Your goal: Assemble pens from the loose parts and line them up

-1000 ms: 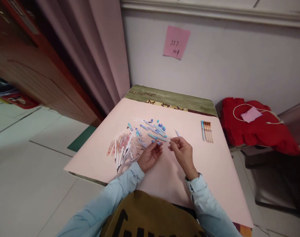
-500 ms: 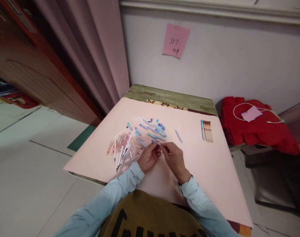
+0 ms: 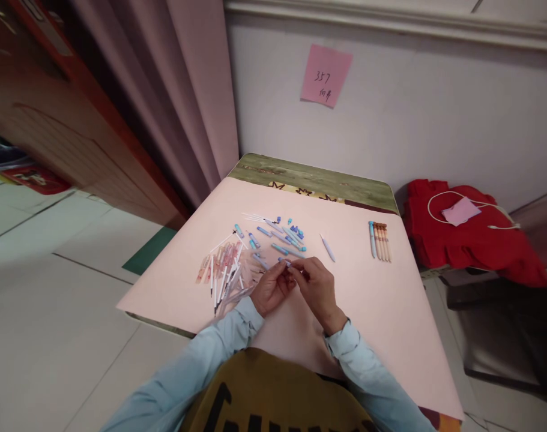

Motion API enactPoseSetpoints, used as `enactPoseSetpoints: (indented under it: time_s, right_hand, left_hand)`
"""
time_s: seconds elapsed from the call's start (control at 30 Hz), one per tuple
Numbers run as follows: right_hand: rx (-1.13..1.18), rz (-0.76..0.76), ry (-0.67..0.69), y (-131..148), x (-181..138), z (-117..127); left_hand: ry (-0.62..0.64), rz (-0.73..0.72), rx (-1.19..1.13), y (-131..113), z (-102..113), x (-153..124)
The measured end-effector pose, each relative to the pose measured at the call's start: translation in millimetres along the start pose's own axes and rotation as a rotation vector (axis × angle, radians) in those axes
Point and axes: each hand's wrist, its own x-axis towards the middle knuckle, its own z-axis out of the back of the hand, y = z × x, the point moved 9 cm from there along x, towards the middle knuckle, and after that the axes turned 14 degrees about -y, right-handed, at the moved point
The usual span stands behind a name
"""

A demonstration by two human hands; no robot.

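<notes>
Over the middle of a pink sheet (image 3: 381, 312), my left hand (image 3: 271, 288) and my right hand (image 3: 316, 287) meet fingertip to fingertip. Both are closed in a pinch on a small blue pen part (image 3: 286, 262). Just beyond them lies a scatter of blue pen parts (image 3: 280, 234). A pile of pink and clear pen barrels with white refills (image 3: 223, 270) lies to the left of my left hand. One white pen piece (image 3: 328, 247) lies alone to the right of the blue parts.
A row of finished pens (image 3: 379, 240), one blue and the others orange, lies at the sheet's right. The table (image 3: 309, 177) stands against a wall with a pink note (image 3: 326, 75). Red cloth with a cable (image 3: 471, 231) lies at right, curtain (image 3: 183, 96) at left.
My right hand set the white pen piece down to the right of the blue parts, then moved left to meet my left hand over the small blue part.
</notes>
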Motion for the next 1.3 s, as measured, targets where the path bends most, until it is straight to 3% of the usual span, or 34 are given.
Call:
enactPoseSetpoints:
  time_s: [0.13, 0.23, 0.47, 0.6, 0.73, 0.93, 1.3]
  right_hand:
    - [0.083, -0.080, -0.068, -9.9, 18.1, 7.0]
    - [-0.025, -0.002, -0.048, -23.3, 39.3, -3.5]
    - [-0.426, 0.187, 0.388, -44.6, 57.7, -85.7]
    - [-0.617, 0.336, 0.550, -37.0, 57.8, -107.7]
    - [-0.740, 0.494, 0.658, -33.7, 58.1, -113.9]
    - [-0.720, 0.601, 0.732, -27.9, 56.3, -116.7]
    - [-0.710, 0.619, 0.748, -29.8, 59.0, -121.8]
  left_hand:
    - [0.056, 0.057, 0.034, 2.3, -1.0, -5.1]
    - [0.054, 0.084, 0.040, 3.8, 0.2, -6.8]
    - [0.035, 0.065, 0.017, 3.4, 3.7, -5.7]
    - [0.040, 0.078, 0.000, 3.6, 1.5, -7.4]
    - [0.042, 0.081, -0.004, 3.1, -0.3, -8.3]
    - [0.037, 0.076, 0.002, 3.4, 0.9, -6.8]
    - [0.031, 0.081, 0.009, 3.1, 0.2, -6.9]
